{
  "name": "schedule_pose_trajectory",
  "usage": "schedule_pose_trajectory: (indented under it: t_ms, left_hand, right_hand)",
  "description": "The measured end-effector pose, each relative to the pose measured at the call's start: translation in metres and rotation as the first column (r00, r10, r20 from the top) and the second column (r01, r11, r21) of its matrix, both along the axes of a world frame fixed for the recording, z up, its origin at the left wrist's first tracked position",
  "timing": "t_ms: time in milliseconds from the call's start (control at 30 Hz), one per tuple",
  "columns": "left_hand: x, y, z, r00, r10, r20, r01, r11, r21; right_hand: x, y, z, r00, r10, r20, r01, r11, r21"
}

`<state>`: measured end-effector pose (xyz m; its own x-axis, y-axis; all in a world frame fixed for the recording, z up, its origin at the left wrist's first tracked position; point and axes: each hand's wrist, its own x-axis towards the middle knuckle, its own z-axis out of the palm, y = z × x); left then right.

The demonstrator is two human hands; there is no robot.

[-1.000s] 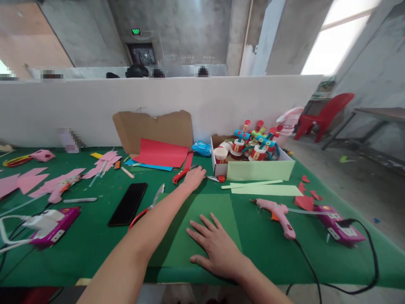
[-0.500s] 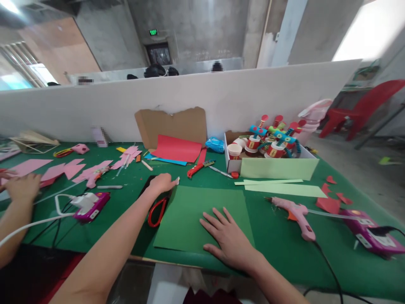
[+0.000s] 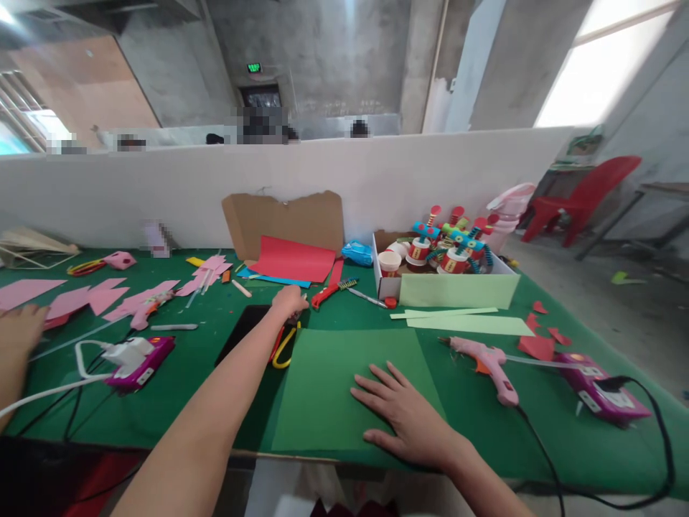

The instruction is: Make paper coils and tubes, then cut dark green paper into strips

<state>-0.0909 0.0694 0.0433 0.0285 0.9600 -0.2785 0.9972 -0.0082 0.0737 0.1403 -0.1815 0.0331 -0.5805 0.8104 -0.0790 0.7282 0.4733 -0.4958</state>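
Observation:
My left hand [image 3: 289, 301] reaches across the green table and is closed around the blade end of a pair of scissors [image 3: 283, 343]; their red and yellow handles hang below it, next to a black phone [image 3: 240, 332]. My right hand [image 3: 405, 411] lies flat, fingers spread, on a dark green paper sheet [image 3: 334, 388] near the table's front edge. A red utility knife [image 3: 328, 291] lies just beyond my left hand.
A pink glue gun [image 3: 484, 360] and purple power strip [image 3: 603, 391] lie at right, a second strip [image 3: 141, 359] at left. A white box [image 3: 457, 289] holds cup figures. Red paper [image 3: 293, 260], cardboard, light green strips [image 3: 468, 324], pink cut-outs [image 3: 80, 298]. Another person's hand [image 3: 16, 334] at far left.
My left hand drew back from the red knife to the scissors by the phone, closed on their blades and lifted them slightly. My right hand stayed flat on the green sheet.

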Motion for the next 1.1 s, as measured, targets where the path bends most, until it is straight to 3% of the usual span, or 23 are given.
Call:
schedule_pose_trajectory:
  t_ms: [167, 267, 333, 400, 533, 733, 833, 967, 1100]
  left_hand:
    - [-0.01, 0.008, 0.0, 0.993, -0.009, 0.12, 0.0, 0.997, 0.082]
    - [-0.034, 0.003, 0.008, 0.985, -0.07, 0.158, 0.035, 0.976, 0.213]
    - [-0.059, -0.007, 0.014, 0.99, -0.102, 0.101, 0.063, 0.941, 0.333]
    - [-0.088, -0.021, 0.016, 0.999, -0.016, 0.044, -0.002, 0.924, 0.381]
    - [-0.126, -0.06, 0.004, 0.994, 0.107, -0.016, -0.096, 0.936, 0.339]
    - [-0.111, -0.099, -0.019, 0.996, 0.091, 0.008, -0.09, 0.972, 0.215]
    - [-0.103, -0.103, -0.019, 0.991, 0.129, -0.027, -0.12, 0.97, 0.212]
    - [-0.107, -0.104, -0.018, 0.996, 0.092, -0.011, -0.089, 0.981, 0.171]
    - [-0.111, -0.099, -0.021, 0.993, 0.115, -0.012, -0.109, 0.967, 0.229]
  right_hand:
    - [-0.009, 0.001, -0.008, 1.0, -0.028, -0.014, 0.028, 1.0, 0.009]
    - [-0.017, 0.005, -0.013, 0.999, -0.019, -0.03, 0.019, 1.0, 0.021]
    - [-0.021, 0.007, -0.015, 1.0, -0.013, -0.027, 0.013, 1.0, 0.019]
    - [-0.022, 0.008, -0.014, 1.0, -0.01, -0.016, 0.01, 1.0, 0.012]
    - [-0.022, 0.01, -0.011, 1.0, -0.003, 0.018, 0.003, 1.0, -0.006]
    - [-0.021, 0.01, -0.012, 1.0, -0.003, 0.009, 0.003, 1.0, 0.018]
    - [-0.021, 0.01, -0.012, 1.0, -0.008, 0.024, 0.007, 1.0, 0.016]
    - [-0.021, 0.009, -0.014, 0.999, -0.012, 0.03, 0.012, 1.0, 0.01]
    - [-0.02, 0.009, -0.017, 1.0, -0.01, 0.002, 0.01, 0.999, 0.042]
